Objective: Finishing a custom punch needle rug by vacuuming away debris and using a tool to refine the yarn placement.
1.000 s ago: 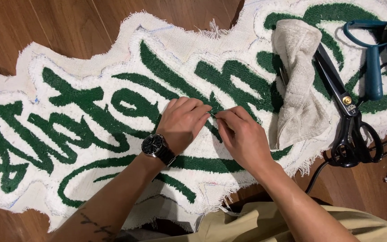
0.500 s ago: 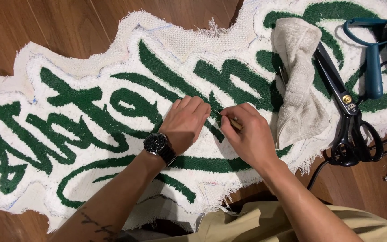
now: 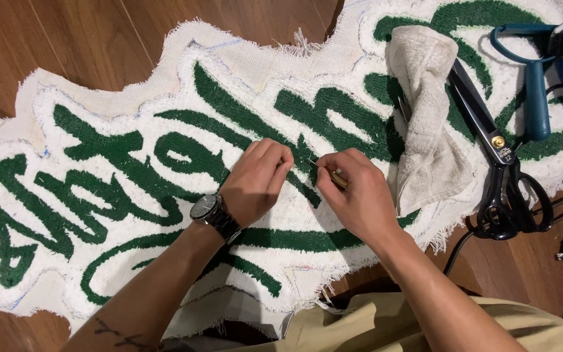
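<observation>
Pinching a thin brass-coloured tool (image 3: 335, 176) in your right hand (image 3: 353, 199), fingers closed on it, you steady the green-and-white tufted rug (image 3: 164, 169) with your curled, empty left hand (image 3: 259, 179); black shears (image 3: 500, 169) at 3 o'clock.

White tufted rug (image 3: 164, 195) with dark green looping script, cream backing cloth (image 3: 242, 72) along its frayed edge, off-white towel (image 3: 428, 130), black scissors (image 3: 500, 176), teal-blue tool handle (image 3: 534, 85), black wristwatch (image 3: 215, 216), reddish-brown wood floor (image 3: 86, 39), khaki trousers (image 3: 360, 326).
</observation>
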